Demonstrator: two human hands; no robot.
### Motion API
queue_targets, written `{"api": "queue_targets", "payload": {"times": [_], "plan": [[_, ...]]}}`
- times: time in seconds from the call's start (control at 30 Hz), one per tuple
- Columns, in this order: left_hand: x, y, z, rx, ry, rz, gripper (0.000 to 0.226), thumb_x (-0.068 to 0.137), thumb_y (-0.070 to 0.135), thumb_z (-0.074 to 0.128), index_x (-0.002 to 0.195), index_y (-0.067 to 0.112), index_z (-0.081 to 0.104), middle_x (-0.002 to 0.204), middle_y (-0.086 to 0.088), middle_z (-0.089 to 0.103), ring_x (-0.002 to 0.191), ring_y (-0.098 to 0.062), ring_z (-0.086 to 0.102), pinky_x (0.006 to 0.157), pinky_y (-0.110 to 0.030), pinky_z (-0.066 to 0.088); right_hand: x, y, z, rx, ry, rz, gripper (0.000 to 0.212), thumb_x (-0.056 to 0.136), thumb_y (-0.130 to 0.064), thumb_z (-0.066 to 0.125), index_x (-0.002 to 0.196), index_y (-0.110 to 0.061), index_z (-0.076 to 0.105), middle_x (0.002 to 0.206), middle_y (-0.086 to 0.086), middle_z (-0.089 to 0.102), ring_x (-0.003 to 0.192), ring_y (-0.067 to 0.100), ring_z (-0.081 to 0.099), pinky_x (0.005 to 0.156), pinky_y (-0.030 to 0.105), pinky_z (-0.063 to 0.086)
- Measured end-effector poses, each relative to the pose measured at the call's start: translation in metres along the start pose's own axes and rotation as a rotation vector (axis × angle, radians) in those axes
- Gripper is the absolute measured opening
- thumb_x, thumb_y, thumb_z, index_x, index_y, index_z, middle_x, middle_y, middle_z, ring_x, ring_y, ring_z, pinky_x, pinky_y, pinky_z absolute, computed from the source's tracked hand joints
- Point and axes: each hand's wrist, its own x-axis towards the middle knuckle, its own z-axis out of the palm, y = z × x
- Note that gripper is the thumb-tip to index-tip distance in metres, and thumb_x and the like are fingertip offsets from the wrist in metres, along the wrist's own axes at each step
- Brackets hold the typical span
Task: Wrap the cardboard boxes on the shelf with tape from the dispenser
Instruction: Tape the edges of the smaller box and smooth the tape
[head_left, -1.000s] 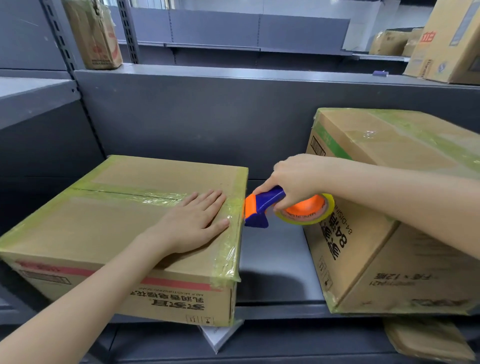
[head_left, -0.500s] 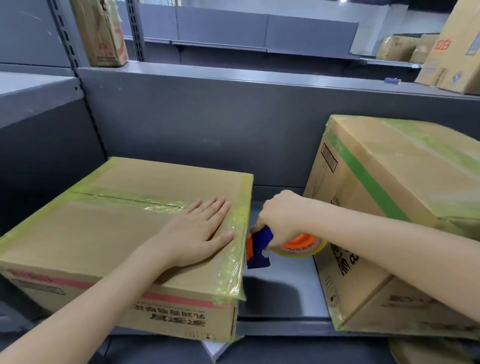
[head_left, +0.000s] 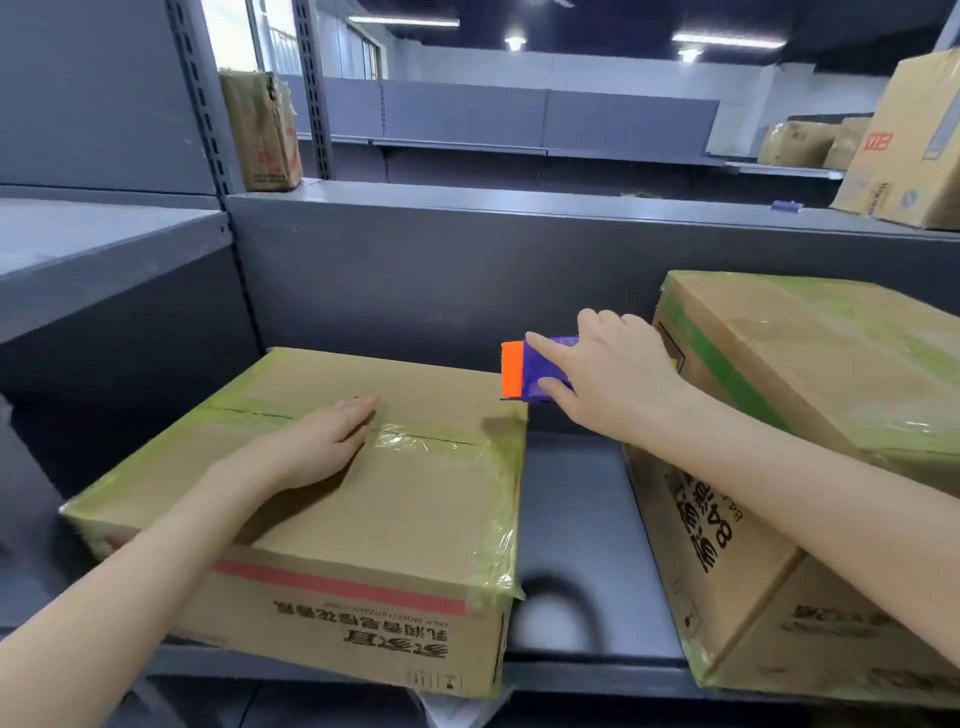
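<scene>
Now | L hand (head_left: 317, 441) flat on box (head_left: 415, 519) | R hand (head_left: 613, 384) grips dispenser (head_left: 524, 371) (seemingly just off box corner)

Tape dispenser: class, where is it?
Head view, right of centre: the right hand holds the tape dispenser near the far right corner of the left box, beside the taller box.

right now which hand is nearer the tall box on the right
Right. The right hand, gripping the tape dispenser, is by the upper left corner of the tall box; the left hand lies flat on the low box, across the gap.
</scene>
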Motion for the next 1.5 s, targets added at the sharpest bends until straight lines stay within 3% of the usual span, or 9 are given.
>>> {"api": "queue_targets", "payload": {"times": [0.17, 0.27, 0.53, 0.67, 0.8, 0.93, 1.17, 1.37, 1.5], "plan": [[-0.008, -0.048, -0.021, 0.045, 0.067, -0.126, 0.051, 0.100, 0.031, 0.036, 0.148, 0.017, 0.023, 0.153, -0.002, 0.024, 0.141, -0.020, 0.021, 0.115, -0.032, 0.013, 0.015, -0.059, 0.013, 0.062, 0.208, 0.081, 0.063, 0.063, -0.048, 0.081, 0.119, -0.024, 0.065, 0.075, 0.010, 0.059, 0.065, 0.024, 0.058, 0.057, 0.028, 0.043], [-0.017, -0.068, -0.029, 0.117, 0.065, -0.144, 0.051, 0.100, 0.039, 0.030, 0.148, 0.024, 0.024, 0.155, 0.007, 0.020, 0.143, -0.014, 0.011, 0.115, -0.044, 0.000, 0.033, -0.100, 0.027, 0.162, 0.216, 0.094, 0.068, 0.051, -0.049, 0.086, 0.111, -0.022, 0.070, 0.065, 0.007, 0.058, 0.055, 0.021, 0.054, 0.048, 0.023, 0.039], [-0.022, -0.091, -0.029, 0.166, 0.069, -0.235, 0.057, 0.097, 0.052, 0.024, 0.149, 0.030, 0.016, 0.157, 0.012, 0.004, 0.145, -0.015, -0.002, 0.111, -0.054, 0.014, 0.069, -0.161, 0.047, 0.132, 0.184, 0.047, 0.072, 0.051, -0.049, 0.086, 0.115, -0.023, 0.068, 0.068, 0.006, 0.057, 0.062, 0.023, 0.054, 0.055, 0.028, 0.040], [-0.023, -0.094, -0.026, 0.220, 0.089, -0.239, 0.058, 0.096, 0.055, 0.020, 0.149, 0.033, 0.010, 0.157, 0.014, 0.002, 0.144, -0.013, -0.001, 0.106, -0.048, 0.025, 0.059, -0.168, 0.047, 0.155, 0.145, 0.096, 0.077, 0.057, -0.042, 0.084, 0.127, -0.019, 0.059, 0.103, 0.018, 0.065, 0.100, 0.038, 0.060, 0.092, 0.043, 0.034], [-0.019, -0.095, -0.025, 0.233, 0.078, -0.256, 0.059, 0.095, 0.057, 0.020, 0.149, 0.035, 0.009, 0.157, 0.013, 0.001, 0.144, -0.013, -0.001, 0.107, -0.048, 0.026, 0.042, -0.189, 0.020, 0.372, 0.106, 0.014, 0.057, 0.078, -0.042, 0.062, 0.129, -0.015, 0.057, 0.136, 0.019, 0.050, 0.131, 0.038, 0.041, 0.113, 0.049, 0.023], [-0.018, -0.094, -0.024, 0.237, 0.080, -0.268, 0.058, 0.096, 0.055, 0.021, 0.149, 0.034, 0.011, 0.157, 0.011, 0.001, 0.144, -0.013, -0.001, 0.108, -0.047, 0.026, 0.023, -0.207, 0.005, 0.642, -0.171, -0.008, 0.062, 0.093, -0.050, 0.039, 0.147, -0.021, 0.029, 0.157, 0.010, 0.013, 0.144, 0.027, 0.005, 0.117, 0.039, 0.007], [-0.040, -0.066, -0.015, 0.217, 0.098, -0.345, 0.060, 0.095, 0.056, 0.021, 0.148, 0.028, 0.020, 0.155, 0.009, 0.016, 0.142, -0.017, 0.012, 0.104, -0.045, 0.033, 0.005, -0.171, 0.023, 0.687, -0.275, -0.095, 0.062, 0.093, -0.058, 0.029, 0.146, -0.027, 0.031, 0.146, 0.002, 0.030, 0.133, 0.019, 0.021, 0.112, 0.032, 0.016], [-0.098, 0.005, 0.006, 0.504, 0.181, -0.385, 0.046, 0.098, 0.050, 0.021, 0.126, 0.025, 0.046, 0.120, 0.005, 0.049, 0.116, -0.017, 0.041, 0.072, -0.032, 0.043, -0.003, -0.074, 0.056, 0.693, -0.350, -0.329, 0.052, 0.091, -0.059, 0.026, 0.139, -0.041, 0.039, 0.149, -0.014, 0.033, 0.137, 0.005, 0.027, 0.110, 0.019, 0.017], [-0.086, 0.004, -0.005, 0.480, 0.281, -0.339, 0.042, 0.097, 0.048, 0.026, 0.110, 0.025, 0.059, 0.103, 0.006, 0.055, 0.096, -0.016, 0.054, 0.060, -0.026, 0.036, -0.001, -0.079, 0.044, 0.619, -0.372, -0.205, 0.042, 0.096, -0.047, 0.038, 0.137, -0.038, 0.044, 0.147, -0.010, 0.039, 0.136, 0.012, 0.033, 0.108, 0.034, 0.031]]}}
